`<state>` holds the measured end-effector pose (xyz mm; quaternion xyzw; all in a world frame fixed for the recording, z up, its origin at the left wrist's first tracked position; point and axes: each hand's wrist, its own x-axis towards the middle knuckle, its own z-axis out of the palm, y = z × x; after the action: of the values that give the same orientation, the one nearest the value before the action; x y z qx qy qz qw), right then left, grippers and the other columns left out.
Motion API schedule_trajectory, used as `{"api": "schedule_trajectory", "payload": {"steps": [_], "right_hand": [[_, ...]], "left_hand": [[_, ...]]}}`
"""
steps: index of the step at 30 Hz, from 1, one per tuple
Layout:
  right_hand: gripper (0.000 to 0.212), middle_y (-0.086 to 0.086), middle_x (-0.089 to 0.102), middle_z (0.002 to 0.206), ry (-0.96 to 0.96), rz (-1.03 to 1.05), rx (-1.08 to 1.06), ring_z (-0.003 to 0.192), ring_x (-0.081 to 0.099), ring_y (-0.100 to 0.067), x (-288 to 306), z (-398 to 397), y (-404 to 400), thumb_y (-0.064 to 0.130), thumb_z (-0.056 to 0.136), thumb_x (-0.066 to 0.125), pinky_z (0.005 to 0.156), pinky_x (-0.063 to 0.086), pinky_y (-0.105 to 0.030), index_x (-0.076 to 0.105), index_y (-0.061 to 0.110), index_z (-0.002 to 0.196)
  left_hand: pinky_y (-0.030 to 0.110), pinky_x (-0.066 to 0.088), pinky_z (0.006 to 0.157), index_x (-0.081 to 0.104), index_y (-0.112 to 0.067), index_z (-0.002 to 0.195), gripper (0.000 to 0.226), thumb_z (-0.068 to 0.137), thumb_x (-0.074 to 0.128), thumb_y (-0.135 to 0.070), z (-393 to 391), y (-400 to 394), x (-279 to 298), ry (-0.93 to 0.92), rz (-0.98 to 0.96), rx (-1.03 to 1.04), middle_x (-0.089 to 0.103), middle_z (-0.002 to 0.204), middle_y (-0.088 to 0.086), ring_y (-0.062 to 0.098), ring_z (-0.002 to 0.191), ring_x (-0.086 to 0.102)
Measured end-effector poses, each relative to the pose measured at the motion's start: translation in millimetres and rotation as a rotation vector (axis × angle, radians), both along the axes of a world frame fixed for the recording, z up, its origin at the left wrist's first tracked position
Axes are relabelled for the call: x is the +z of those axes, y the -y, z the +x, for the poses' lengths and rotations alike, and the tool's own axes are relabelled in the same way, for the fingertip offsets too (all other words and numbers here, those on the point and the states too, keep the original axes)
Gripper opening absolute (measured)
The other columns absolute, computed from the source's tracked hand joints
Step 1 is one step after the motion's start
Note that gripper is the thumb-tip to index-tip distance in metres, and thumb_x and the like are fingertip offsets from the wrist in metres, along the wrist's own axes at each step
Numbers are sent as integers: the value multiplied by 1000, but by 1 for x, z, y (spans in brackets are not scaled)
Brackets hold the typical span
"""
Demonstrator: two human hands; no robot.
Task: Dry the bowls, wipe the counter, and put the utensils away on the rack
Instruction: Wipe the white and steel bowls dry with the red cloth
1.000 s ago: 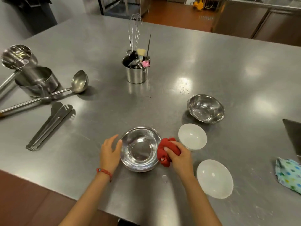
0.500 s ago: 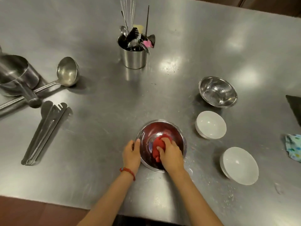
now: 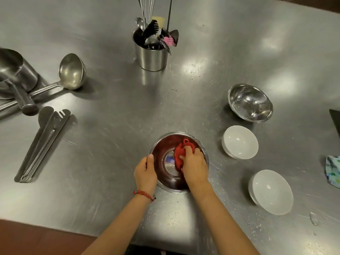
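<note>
Drying steel bowl (image 3: 166,162), near front edge of worktop (image 3: 110,126).
Your right hand (image 3: 195,168) pinches the red cloth (image 3: 179,156) against the inside wall; left hand (image 3: 145,173) curls on the rim. Sweep cloth round the wall, then the base, keep the rim steadied so the bowl doesn't spin or skid.

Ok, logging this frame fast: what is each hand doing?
Left hand: grips the steel bowl by its rim.
Right hand: holds the red cloth inside that bowl.
</note>
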<state>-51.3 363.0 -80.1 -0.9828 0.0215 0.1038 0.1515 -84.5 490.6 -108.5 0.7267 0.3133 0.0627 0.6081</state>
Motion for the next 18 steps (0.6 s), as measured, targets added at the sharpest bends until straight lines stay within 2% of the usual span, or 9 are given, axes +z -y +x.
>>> {"api": "schedule_trajectory", "payload": {"steps": [2, 4, 6, 8, 10, 12, 15, 16, 18], "right_hand": [[35, -13, 54, 115, -84, -20, 59, 99, 58, -28, 4, -6, 9, 22, 95, 45, 86, 50, -37, 43, 13, 129], [29, -11, 61, 104, -207, 151, 79, 79, 66, -23, 9, -13, 14, 17, 91, 52, 80, 54, -33, 51, 15, 120], [19, -9, 67, 83, -339, 451, 57, 50, 63, -13, 12, -19, 10, 10, 86, 60, 60, 51, -12, 61, 16, 104], [15, -5, 66, 73, -306, 563, 47, 44, 58, -10, 10, -22, -1, 9, 83, 63, 47, 38, 1, 65, 16, 97], [17, 1, 62, 75, -150, 564, 17, 47, 58, -4, 3, -20, -12, 16, 84, 63, 60, 42, -1, 64, 18, 101], [21, -5, 62, 91, -41, 464, 4, 67, 63, -11, -3, -14, -19, 22, 89, 57, 82, 48, -21, 59, 20, 110], [30, -11, 52, 113, 13, 182, 20, 100, 56, -28, -2, 0, -11, 24, 95, 45, 79, 43, -33, 48, 18, 124], [32, -12, 50, 115, 22, 85, 41, 104, 53, -28, 0, 2, -6, 22, 95, 44, 79, 44, -34, 44, 16, 127], [33, -14, 50, 118, -1, -92, 106, 108, 50, -28, 4, 0, 5, 20, 96, 41, 83, 47, -35, 41, 12, 129]], "left_hand": [[7, 30, 41, 38, -21, 49, 46, 93, 49, -20, 0, 3, 1, 11, 2, 34, 36, 49, -5, 9, 48, 32], [8, 30, 41, 35, -21, 48, 47, 93, 49, -19, 0, 8, 2, 19, -4, 48, 34, 48, -5, 9, 47, 30], [12, 30, 44, 34, -19, 49, 47, 93, 48, -19, -2, 14, 1, 16, 11, 26, 33, 49, -5, 9, 49, 30], [19, 32, 50, 36, -17, 51, 44, 94, 47, -18, -5, 16, -4, 16, 2, -8, 35, 51, -4, 11, 52, 32], [17, 33, 49, 41, -16, 53, 41, 94, 46, -20, -6, 13, -7, 13, -24, -33, 39, 53, -4, 11, 52, 35], [12, 31, 44, 41, -17, 53, 42, 94, 45, -22, -7, 11, -7, 18, -23, -49, 38, 52, -5, 9, 51, 33], [17, 31, 48, 42, -13, 55, 40, 94, 45, -23, -6, 9, -4, 23, -25, -23, 36, 53, -3, 10, 52, 32], [18, 33, 50, 45, -11, 57, 39, 94, 45, -22, -5, 7, -2, 21, -23, -4, 38, 54, -3, 10, 52, 34], [10, 34, 48, 46, -12, 56, 39, 94, 46, -20, -4, 4, -1, 23, -8, 30, 41, 53, -3, 8, 52, 36]]}}
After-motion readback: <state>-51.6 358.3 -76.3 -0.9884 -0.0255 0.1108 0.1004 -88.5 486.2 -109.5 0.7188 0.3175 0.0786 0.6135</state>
